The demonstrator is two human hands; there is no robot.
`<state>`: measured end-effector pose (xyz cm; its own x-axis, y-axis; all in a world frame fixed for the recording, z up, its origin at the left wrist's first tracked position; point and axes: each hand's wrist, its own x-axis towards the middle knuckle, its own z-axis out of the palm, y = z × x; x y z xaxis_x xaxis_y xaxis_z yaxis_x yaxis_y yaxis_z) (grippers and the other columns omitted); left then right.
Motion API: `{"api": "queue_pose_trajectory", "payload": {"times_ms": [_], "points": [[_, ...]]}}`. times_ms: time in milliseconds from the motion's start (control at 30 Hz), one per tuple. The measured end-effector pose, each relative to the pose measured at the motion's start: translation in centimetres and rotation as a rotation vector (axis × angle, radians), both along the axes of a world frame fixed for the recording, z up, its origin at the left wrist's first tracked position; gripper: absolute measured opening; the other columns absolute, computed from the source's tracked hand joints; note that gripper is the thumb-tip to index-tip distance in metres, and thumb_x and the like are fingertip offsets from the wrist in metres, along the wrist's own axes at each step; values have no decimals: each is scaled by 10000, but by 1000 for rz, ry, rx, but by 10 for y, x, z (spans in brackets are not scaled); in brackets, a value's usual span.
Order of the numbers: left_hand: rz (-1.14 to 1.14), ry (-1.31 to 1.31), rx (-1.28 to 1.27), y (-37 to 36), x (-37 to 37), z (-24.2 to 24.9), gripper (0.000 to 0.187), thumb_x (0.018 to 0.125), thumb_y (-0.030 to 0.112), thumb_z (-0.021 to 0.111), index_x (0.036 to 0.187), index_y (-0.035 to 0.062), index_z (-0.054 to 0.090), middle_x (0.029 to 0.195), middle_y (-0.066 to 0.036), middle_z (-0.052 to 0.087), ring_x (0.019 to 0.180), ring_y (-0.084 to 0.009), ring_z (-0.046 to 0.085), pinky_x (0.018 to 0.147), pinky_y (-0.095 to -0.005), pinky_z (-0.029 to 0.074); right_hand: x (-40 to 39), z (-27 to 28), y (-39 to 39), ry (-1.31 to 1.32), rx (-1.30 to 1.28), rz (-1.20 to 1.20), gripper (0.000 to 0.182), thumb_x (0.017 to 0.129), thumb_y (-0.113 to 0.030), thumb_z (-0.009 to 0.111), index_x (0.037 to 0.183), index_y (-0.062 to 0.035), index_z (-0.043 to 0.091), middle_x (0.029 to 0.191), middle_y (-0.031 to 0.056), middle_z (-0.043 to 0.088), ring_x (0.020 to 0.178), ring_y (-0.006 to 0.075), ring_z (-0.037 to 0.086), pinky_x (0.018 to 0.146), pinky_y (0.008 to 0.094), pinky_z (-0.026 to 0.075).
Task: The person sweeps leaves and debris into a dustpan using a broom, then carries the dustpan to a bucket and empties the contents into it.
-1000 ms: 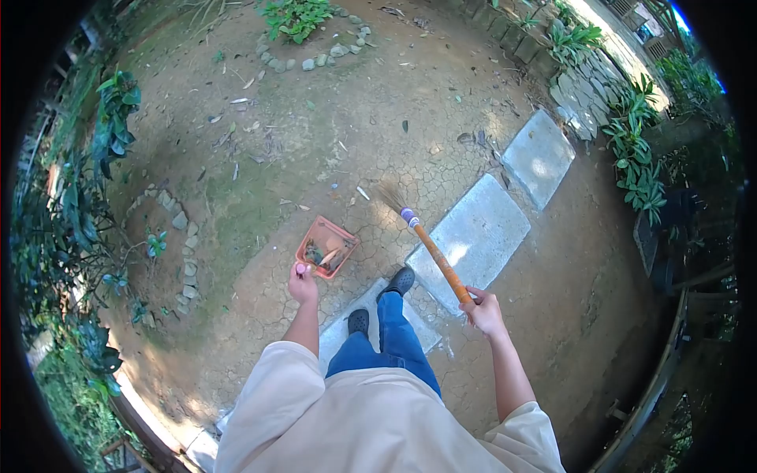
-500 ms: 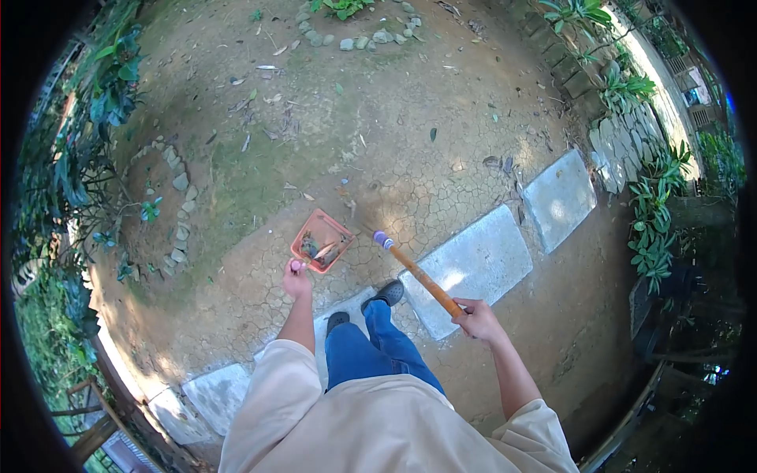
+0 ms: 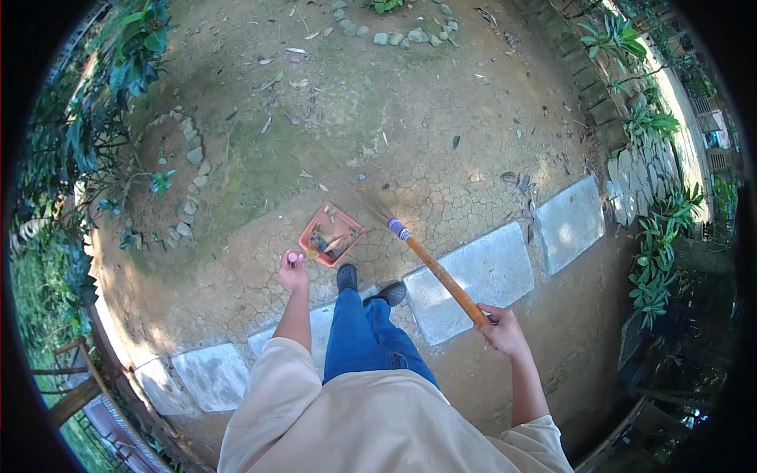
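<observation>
My left hand [image 3: 292, 273] is closed around the pink-tipped handle of an orange-red dustpan [image 3: 334, 218], held low over the cracked soil. Dry leaves and dark debris [image 3: 322, 240] lie inside the pan. My right hand [image 3: 502, 331] grips the upper end of a stick broom [image 3: 438, 270], whose long brown handle has a purple and white binding. Its thin bristles [image 3: 372, 205] spread over the ground just beyond the pan's far right side, slightly blurred.
Pale stepping slabs [image 3: 473, 276] run diagonally past my shoes [image 3: 386, 295]. Stone rings [image 3: 195, 155] surround small plants on the left and at the top. Scattered leaves [image 3: 300, 83] lie on the soil ahead. Shrubs [image 3: 662, 236] border the right side.
My left foot has stepped forward, toward the dustpan. The broom's bristles have swung away from the pan's right edge, and the view has shifted a little. Both hands keep their holds.
</observation>
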<state>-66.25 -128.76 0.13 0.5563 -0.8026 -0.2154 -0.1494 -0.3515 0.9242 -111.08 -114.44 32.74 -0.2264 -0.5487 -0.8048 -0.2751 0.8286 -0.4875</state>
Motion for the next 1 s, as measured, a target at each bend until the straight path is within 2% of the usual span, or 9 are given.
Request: {"api": "queue_pose_trajectory", "payload": {"times_ms": [100, 300, 400, 500, 567, 633, 733, 833, 1000], "points": [[17, -2, 30, 2, 6, -1, 372, 833, -21, 729, 1186, 34, 624, 986, -60, 670, 917, -154, 638, 856, -293, 520, 17, -5, -26, 84, -64, -6, 567, 786, -17, 700, 1333, 38, 561, 725, 61, 639, 461, 92, 499, 420, 271, 398], [-24, -11, 53, -21, -1, 4, 393, 821, -36, 731, 1190, 32, 615, 1027, -75, 667, 943, -159, 639, 851, -292, 526, 49, -37, -84, 165, -87, 39, 589, 761, -101, 714, 1326, 4, 581, 847, 184, 709, 515, 156, 595, 508, 321, 483], [-37, 1, 92, -20, 2, -15, 397, 818, -44, 730, 1189, 30, 612, 1034, -78, 665, 943, -160, 637, 849, -292, 527, 56, -85, -86, 233, -193, 159, 590, 748, -114, 718, 1317, -14, 597, 854, 205, 707, 532, 189, 617, 535, 342, 499], [-39, 5, 87, -28, 1, -37, 399, 819, -47, 727, 1192, 30, 608, 1040, -79, 664, 944, -158, 636, 849, -293, 528, 61, -88, -82, 136, -74, 197, 576, 742, -113, 715, 1301, -23, 612, 816, 205, 698, 538, 209, 622, 565, 360, 513], [-63, -8, 55, -19, 6, -53, 398, 820, -45, 727, 1192, 30, 607, 1054, -83, 665, 953, -157, 637, 843, -293, 532, 70, -44, -85, 49, 48, 202, 559, 744, -110, 717, 1288, -25, 626, 750, 147, 683, 524, 173, 592, 520, 331, 492], [-41, -8, 163, -18, 7, -29, 393, 827, -47, 718, 1195, 33, 605, 1048, -76, 665, 946, -149, 637, 846, -291, 530, 70, -24, -70, -6, 109, 178, 553, 746, -102, 721, 1286, -22, 629, 721, 110, 669, 512, 146, 567, 484, 308, 467], [12, 39, 140, -26, 7, -29, 373, 837, -41, 709, 1189, 38, 614, 1027, -69, 667, 930, -146, 641, 846, -288, 529, 67, -7, -41, -86, 114, 99, 540, 759, -84, 720, 1285, -7, 626, 703, 70, 649, 502, 110, 529, 444, 277, 422], [18, 67, 133, -22, 18, -32, 362, 841, -21, 713, 1186, 44, 624, 1015, -80, 676, 924, -156, 652, 847, -294, 532, 70, 13, -36, -98, 90, 30, 544, 778, -14, 732, 1296, 61, 584, 693, 29, 623, 471, 76, 471, 417, 257, 355], [-99, -36, 21, -21, 18, -38, 383, 835, 9, 732, 1200, 48, 624, 1039, -111, 687, 947, -181, 669, 852, -312, 540, 54, 15, -37, -83, 40, -75, 583, 777, -58, 710, 1322, 72, 550, 641, 54, 606, 462, 104, 509, 419, 277, 388]]}}
